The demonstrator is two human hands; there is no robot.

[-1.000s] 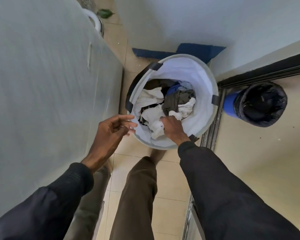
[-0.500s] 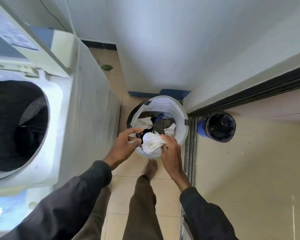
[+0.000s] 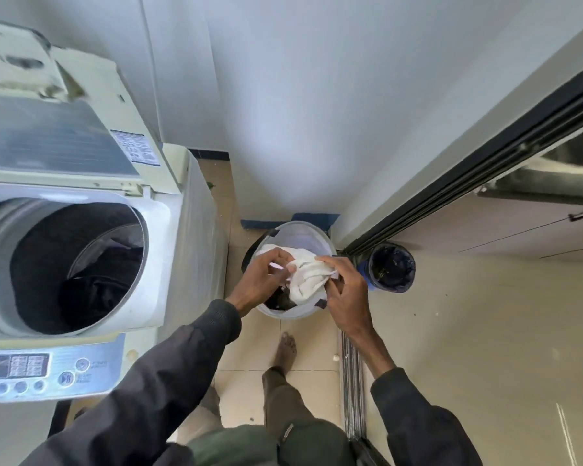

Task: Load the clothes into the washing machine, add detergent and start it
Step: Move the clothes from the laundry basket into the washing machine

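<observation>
The person is standing over a round laundry basket and is holding a white cloth just above its open mouth, with both hands. The left hand is pinching the left edge of the cloth between the thumb and the curled fingers, and the right hand is gripping the right side with the fingers bent round it. The cloth is crumpled into a soft lump with thick rounded folds, so it is not pointing in one clear direction; the lump is looking a little longer from the far side to the near side than across. Under it, some dark clothes are lying in the basket. The basket has thin pale fabric walls and dark straps at the rim, and it is standing on beige floor tiles, near the corner of the wall. To the left of it the washing machine is standing with its lid raised at the back, so the round opening is facing up. Inside the drum a dark garment is lying in a heap. The control panel at the near edge is pale blue with small round buttons. To the right of the basket, just beside it, a blue bin with a black bag is standing next to the metal door track. A bare foot is resting on the tiles before the basket.
</observation>
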